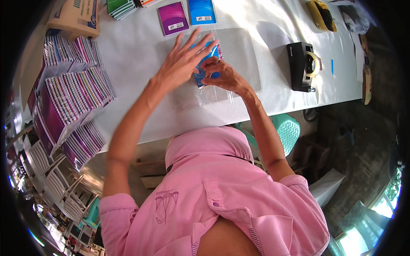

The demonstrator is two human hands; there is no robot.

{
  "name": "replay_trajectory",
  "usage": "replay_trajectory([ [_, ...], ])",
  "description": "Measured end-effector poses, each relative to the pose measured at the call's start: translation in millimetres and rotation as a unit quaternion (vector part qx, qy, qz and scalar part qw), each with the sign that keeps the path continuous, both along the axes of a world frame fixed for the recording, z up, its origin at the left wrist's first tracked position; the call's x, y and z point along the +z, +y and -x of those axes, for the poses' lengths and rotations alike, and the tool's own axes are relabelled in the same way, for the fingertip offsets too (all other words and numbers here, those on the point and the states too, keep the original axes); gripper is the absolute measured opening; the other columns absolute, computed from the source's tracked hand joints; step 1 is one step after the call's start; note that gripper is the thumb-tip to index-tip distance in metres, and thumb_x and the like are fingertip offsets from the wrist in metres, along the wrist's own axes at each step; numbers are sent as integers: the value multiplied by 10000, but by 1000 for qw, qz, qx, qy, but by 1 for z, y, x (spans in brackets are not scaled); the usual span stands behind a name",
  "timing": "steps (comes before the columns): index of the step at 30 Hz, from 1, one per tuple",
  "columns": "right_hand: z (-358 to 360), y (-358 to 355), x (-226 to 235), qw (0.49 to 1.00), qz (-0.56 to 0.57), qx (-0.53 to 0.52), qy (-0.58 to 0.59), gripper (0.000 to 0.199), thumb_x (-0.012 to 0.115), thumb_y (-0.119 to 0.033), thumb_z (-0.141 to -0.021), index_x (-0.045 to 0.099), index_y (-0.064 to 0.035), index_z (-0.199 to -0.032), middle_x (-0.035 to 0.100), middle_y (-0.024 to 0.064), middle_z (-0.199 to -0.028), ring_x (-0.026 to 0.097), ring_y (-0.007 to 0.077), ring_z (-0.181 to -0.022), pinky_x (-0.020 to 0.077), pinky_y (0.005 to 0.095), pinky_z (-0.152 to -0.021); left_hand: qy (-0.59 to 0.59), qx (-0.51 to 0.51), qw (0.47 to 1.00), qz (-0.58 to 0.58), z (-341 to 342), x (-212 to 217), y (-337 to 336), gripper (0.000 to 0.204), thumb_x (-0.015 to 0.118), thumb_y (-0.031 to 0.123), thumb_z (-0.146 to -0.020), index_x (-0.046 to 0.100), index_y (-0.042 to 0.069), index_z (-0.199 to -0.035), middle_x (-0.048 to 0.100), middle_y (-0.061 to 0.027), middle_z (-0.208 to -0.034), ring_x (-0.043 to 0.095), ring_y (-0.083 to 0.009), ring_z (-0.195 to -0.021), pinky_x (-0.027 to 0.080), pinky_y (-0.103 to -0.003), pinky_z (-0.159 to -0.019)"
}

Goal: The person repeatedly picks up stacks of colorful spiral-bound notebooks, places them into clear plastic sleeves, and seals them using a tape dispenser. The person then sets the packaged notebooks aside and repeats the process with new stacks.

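Note:
A blue spiral notebook (199, 79) lies on the table in front of me, with clear plastic wrap (204, 97) around it and spreading past its near edge. My left hand (181, 59) is over its left side, open, the fingers stretched and spread. Over the notebook's right side, my right hand (224, 77) is closed, its fingers curled and thumb bent inward. Whatever its fingertips pinch, if anything, is too small to make out. Both hands hide much of the notebook's cover.
Beyond my hands lie a purple notebook (174, 18) and another blue notebook (202, 12). Stacked purple notebooks (77, 94) and a cardboard box (73, 19) line the left. A black tape dispenser (300, 66) and a yellow container (321, 15) stand right; a green stool (287, 133) is below the table edge.

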State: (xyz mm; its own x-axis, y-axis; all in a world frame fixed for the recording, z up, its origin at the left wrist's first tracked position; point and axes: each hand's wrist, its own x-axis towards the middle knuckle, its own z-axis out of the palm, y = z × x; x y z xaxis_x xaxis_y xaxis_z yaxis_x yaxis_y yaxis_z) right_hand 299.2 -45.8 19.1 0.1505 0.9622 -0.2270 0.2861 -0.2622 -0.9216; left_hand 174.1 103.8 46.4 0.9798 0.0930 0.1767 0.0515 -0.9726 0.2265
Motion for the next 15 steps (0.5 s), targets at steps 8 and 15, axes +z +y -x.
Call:
replay_trajectory([
  [8, -1, -24, 0, 994, -94, -52, -25, 83, 699, -94, -837, 700, -20, -875, 633, 90, -1085, 553, 252, -1111, 469, 357, -913, -47, -150, 987, -20, -16, -38, 34, 386, 708, 180, -741, 690, 227, -1124, 577, 119, -1301, 352, -223, -1381, 263, -547, -1142],
  [15, -6, -40, -28, 932, -184, 5, -314, 256, 690, -148, -815, 689, -151, -1071, 639, -48, -1207, 520, 148, -1234, 274, 513, -1111, -102, -138, 981, -89, -17, -35, 25, 369, 721, 207, -732, 697, 258, -1097, 600, 106, -1272, 373, -242, -1369, 279, -557, -1132],
])
